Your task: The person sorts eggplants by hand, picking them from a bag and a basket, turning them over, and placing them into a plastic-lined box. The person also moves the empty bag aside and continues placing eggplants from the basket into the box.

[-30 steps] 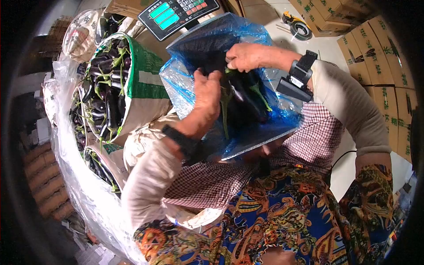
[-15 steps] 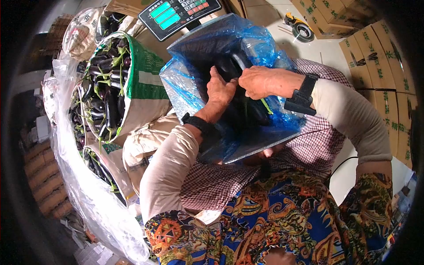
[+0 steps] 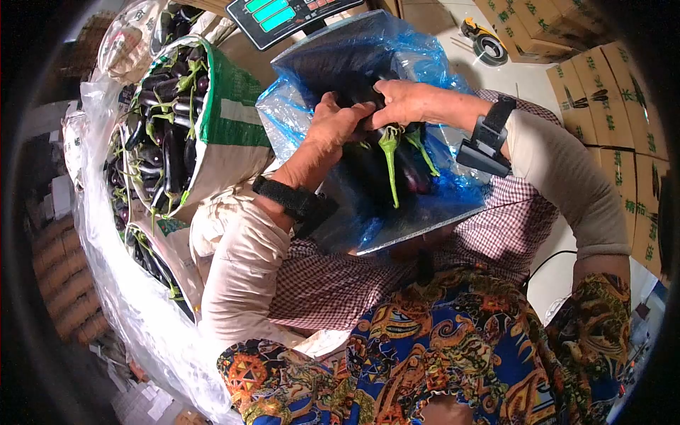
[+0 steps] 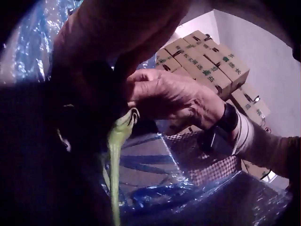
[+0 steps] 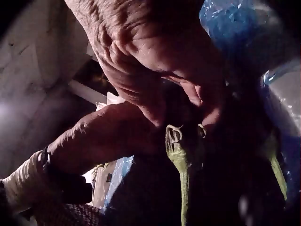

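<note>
Both your hands reach down into the open container (image 3: 301, 67) lined with blue plastic (image 3: 446, 67), which sits in front of your checked cloth (image 3: 333, 283). Your right hand (image 3: 414, 103) curls its thumb and fingers around the stem end of a dark eggplant (image 3: 388, 142) — the right wrist view shows the fingertips at its green cap, with the stem pointing down. Your left hand (image 3: 331, 127) is just beside it, its thumb by the right hand's and its fingers over dark eggplants; whether those fingers grip anything, you cannot tell (the left wrist view is very dark there). The held eggplant lies inside the container, and another green stem (image 3: 423, 152) shows close by. To your left stands a green-and-white sack (image 3: 237, 113) full of eggplants; beyond the container is a scale display (image 3: 273, 14), and to your right are stacked cardboard boxes (image 3: 602, 99) and a tape dispenser (image 3: 485, 42).
</note>
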